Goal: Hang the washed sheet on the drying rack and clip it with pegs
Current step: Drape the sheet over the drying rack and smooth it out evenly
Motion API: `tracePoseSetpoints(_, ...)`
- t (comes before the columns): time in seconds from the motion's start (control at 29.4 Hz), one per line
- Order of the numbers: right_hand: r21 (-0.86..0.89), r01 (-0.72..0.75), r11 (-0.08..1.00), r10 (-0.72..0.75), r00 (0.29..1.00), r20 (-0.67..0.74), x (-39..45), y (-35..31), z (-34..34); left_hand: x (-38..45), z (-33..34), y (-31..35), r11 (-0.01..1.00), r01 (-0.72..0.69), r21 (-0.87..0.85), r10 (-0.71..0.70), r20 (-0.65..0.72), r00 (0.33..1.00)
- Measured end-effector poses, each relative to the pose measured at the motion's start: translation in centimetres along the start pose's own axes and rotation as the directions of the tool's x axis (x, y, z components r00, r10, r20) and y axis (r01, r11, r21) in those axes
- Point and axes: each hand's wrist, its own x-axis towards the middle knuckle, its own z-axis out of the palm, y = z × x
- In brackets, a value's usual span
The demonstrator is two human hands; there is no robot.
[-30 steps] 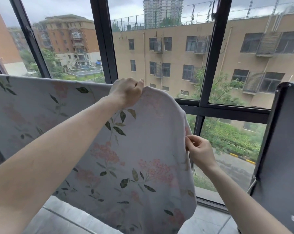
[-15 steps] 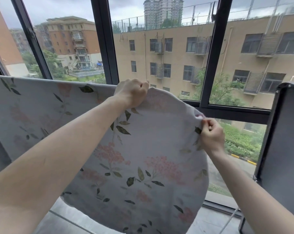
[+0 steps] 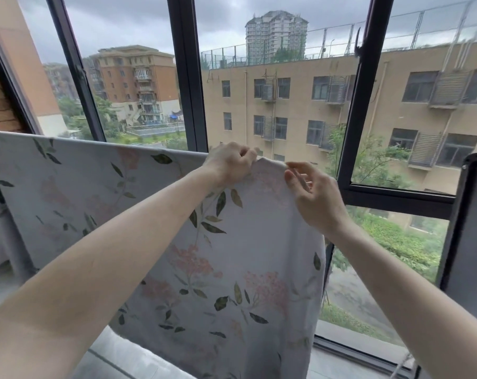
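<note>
My left hand (image 3: 231, 162) grips the top edge of the sheet (image 3: 218, 255), fingers curled round the fold at its upper corner, and my right hand (image 3: 312, 194) sits just beside it with fingers loosely spread, thumb near the cloth, holding nothing that I can see. The sheet hangs in front of the window (image 3: 352, 132), its top line running left from my left hand; whatever bar carries it is hidden under the cloth. I judge the fabric soft and limp, a bit heavy if damp, so it will sag and slide wherever I let go. Best to take it along the top hem, 2 hands apart. No pegs show.
</note>
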Motion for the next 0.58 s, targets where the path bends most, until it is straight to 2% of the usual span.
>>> tracePoseSetpoints(0.07,-0.03,0.016,0.999,-0.015,0.999,0.051,0.1,0.1,0.7,-0.4,-0.9,-1.2,0.995,-0.034,-0.098,0.033,-0.005,0.999)
tracePoseSetpoints(0.14,-0.035,0.029,0.999,-0.028,0.999,0.042,0.1,0.6,0.9,-1.0,-2.0,-2.8,0.99,-0.054,-0.127,0.05,-0.04,0.998)
tracePoseSetpoints(0.37,-0.003,0.001,1.0,-0.001,1.0,-0.017,0.1,0.5,1.3,-3.3,-6.9,-8.9,0.984,0.007,0.177,0.023,-0.17,0.985)
tracePoseSetpoints(0.48,0.061,-0.013,0.998,0.016,0.998,-0.053,0.6,0.4,1.4,-2.7,-7.2,-8.5,0.978,0.023,0.205,0.022,-0.212,0.977)
tracePoseSetpoints(0.58,0.073,-0.026,0.997,0.032,0.996,-0.082,1.3,0.3,1.2,-1.6,-7.5,-7.3,0.958,-0.002,0.287,0.054,-0.176,0.983)
